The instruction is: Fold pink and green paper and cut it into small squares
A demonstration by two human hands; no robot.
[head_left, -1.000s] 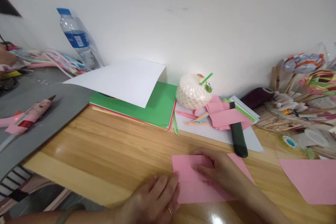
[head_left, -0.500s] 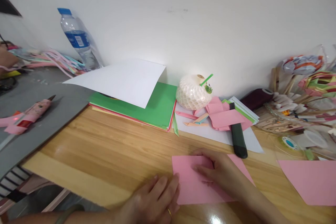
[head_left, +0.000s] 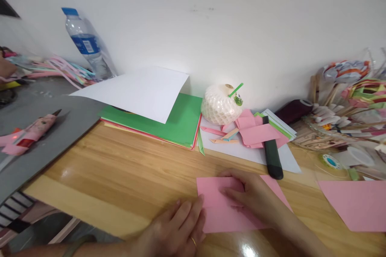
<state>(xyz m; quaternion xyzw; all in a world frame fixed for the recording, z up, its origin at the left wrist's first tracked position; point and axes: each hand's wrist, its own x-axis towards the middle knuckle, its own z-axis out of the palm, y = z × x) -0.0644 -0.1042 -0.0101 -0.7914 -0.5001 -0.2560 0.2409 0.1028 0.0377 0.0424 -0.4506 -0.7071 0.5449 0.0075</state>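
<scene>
A pink sheet of paper (head_left: 220, 219) lies flat on the wooden table, with a horizontal crease or edge across it. My left hand (head_left: 181, 227), a ring on one finger, rests at the sheet's left edge with its fingers extended. Over the sheet's middle lies my right hand (head_left: 250, 192), thumb and fingers bent round a smaller pink piece (head_left: 218, 190) that seems to lie on the sheet. The tips of some right-hand fingers are hidden.
Behind are a green paper stack (head_left: 183, 118), a white netted ball (head_left: 221, 104), folded pink pieces and a dark green cutter (head_left: 273, 158). Another pink sheet (head_left: 356, 204) lies right. At left are a glue gun (head_left: 30, 136) and a bottle (head_left: 87, 44). A person's hand (head_left: 6, 68) shows far left.
The whole view has shifted very slightly. Both hands and the pink sheet keep nearly the same places relative to each other.
</scene>
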